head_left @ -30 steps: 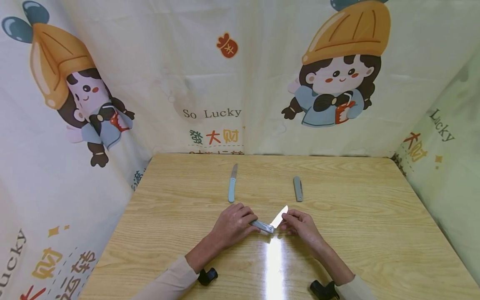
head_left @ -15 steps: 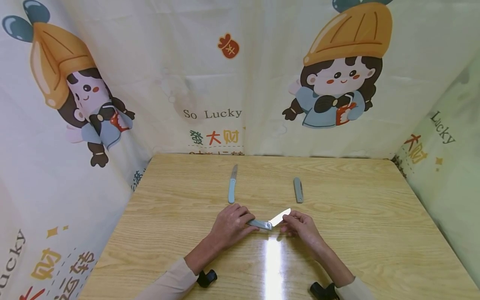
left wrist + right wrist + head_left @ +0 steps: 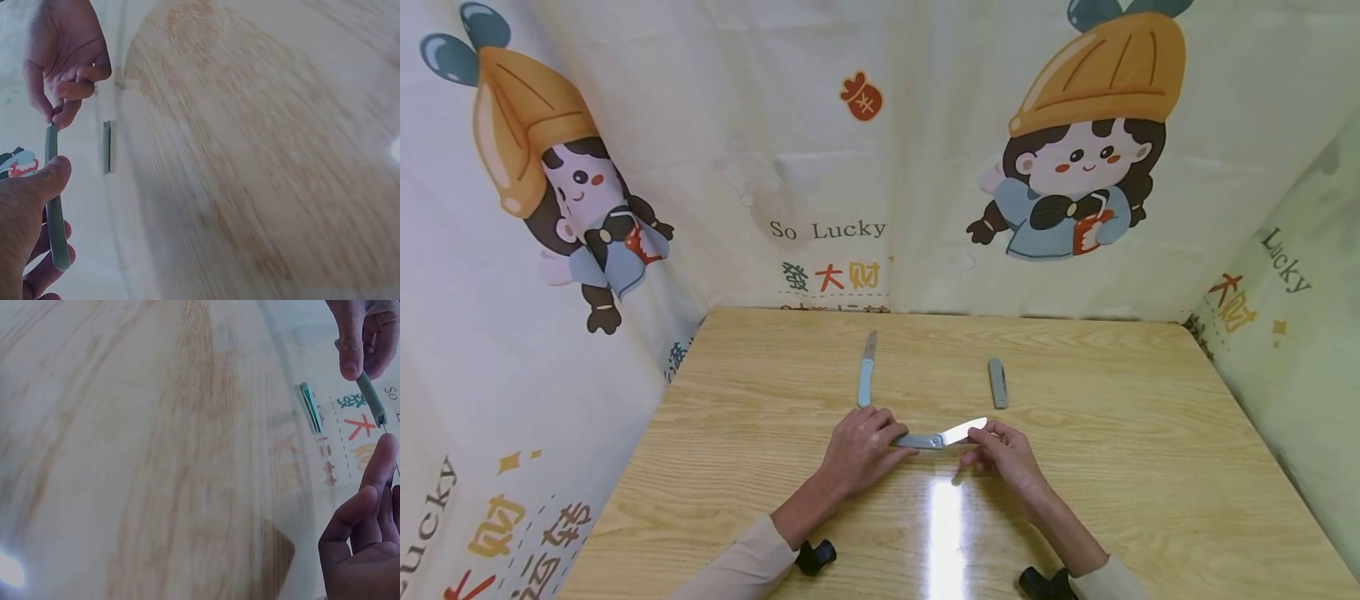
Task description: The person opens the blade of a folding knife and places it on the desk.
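Observation:
Between my two hands is a folding knife (image 3: 920, 442) with a grey-green handle, its bright blade (image 3: 961, 432) swung out almost in line with the handle. My left hand (image 3: 861, 446) grips the handle; in the left wrist view the thumb lies along the handle (image 3: 57, 234), with fingers behind it. Thumb and fingers of my right hand (image 3: 1006, 454) pinch the blade near its tip, partly covering it. Just beyond the left hand lies an opened knife (image 3: 865, 382) with a light blue handle. A folded grey knife (image 3: 997, 385) lies beyond the right hand.
The wood-grain table (image 3: 760, 367) carries a bright light reflection near its front. Behind it hangs a printed cream curtain (image 3: 925, 167), which also runs along both sides. Black wrist devices (image 3: 816, 557) sit at both sleeves.
The blade has swung further out from the handle, from a sharp bend to nearly straight. The right hand has shifted slightly right with it; the left still holds the handle.

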Demonstrator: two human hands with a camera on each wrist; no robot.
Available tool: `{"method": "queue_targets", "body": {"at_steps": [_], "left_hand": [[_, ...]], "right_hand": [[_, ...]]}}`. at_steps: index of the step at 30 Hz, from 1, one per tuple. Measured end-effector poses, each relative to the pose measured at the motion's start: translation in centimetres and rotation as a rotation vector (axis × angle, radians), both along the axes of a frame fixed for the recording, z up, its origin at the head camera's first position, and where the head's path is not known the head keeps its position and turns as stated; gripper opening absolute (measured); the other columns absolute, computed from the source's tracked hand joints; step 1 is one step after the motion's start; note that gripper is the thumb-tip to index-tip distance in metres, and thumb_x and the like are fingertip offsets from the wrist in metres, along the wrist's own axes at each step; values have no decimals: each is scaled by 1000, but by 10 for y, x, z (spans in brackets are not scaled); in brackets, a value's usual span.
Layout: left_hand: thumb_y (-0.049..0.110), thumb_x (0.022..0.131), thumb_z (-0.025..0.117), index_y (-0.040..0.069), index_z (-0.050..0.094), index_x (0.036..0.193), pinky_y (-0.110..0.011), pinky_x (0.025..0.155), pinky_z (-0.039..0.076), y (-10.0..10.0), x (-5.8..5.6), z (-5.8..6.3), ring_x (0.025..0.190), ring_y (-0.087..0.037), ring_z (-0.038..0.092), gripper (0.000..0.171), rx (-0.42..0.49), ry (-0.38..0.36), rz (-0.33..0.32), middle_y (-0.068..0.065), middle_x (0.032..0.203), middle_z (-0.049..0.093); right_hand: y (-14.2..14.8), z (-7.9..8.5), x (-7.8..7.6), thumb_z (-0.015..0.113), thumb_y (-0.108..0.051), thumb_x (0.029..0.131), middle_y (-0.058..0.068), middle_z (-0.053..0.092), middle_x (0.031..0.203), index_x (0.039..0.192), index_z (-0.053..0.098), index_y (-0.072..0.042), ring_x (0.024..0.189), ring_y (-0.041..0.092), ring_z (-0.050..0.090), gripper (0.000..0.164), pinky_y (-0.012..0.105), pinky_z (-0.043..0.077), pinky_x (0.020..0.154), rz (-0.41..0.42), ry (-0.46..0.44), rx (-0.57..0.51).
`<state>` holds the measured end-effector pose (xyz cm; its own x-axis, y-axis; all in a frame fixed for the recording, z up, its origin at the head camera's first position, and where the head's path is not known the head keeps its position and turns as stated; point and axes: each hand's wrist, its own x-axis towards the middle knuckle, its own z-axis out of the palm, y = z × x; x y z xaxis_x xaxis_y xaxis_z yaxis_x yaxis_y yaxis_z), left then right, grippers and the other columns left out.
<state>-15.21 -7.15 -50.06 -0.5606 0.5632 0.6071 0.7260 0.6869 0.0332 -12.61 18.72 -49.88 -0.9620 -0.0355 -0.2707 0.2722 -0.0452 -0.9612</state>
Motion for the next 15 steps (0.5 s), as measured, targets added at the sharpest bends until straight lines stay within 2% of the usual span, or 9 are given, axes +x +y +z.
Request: {"method": "queue_targets", "body": {"at_steps": [9, 15], "left_hand": [[44, 80, 87, 18, 78, 90, -32, 68, 51, 2, 1, -1, 75, -13, 58, 28, 31, -23, 35, 5, 84, 65], [45, 78, 88, 18, 79, 90, -33, 68, 52, 4, 3, -1, 73, -14, 58, 32, 55, -25, 61, 4, 84, 65]], "right_hand": [[-4, -1, 1, 63, -16, 102, 17, 72, 81, 95, 58, 1, 68, 17, 69, 20, 25, 49, 64, -63, 2, -29], [-5, -2, 1, 63, -15, 102, 21, 73, 92, 93, 57, 1, 67, 16, 69, 19, 24, 49, 64, -87, 8, -29]]}}
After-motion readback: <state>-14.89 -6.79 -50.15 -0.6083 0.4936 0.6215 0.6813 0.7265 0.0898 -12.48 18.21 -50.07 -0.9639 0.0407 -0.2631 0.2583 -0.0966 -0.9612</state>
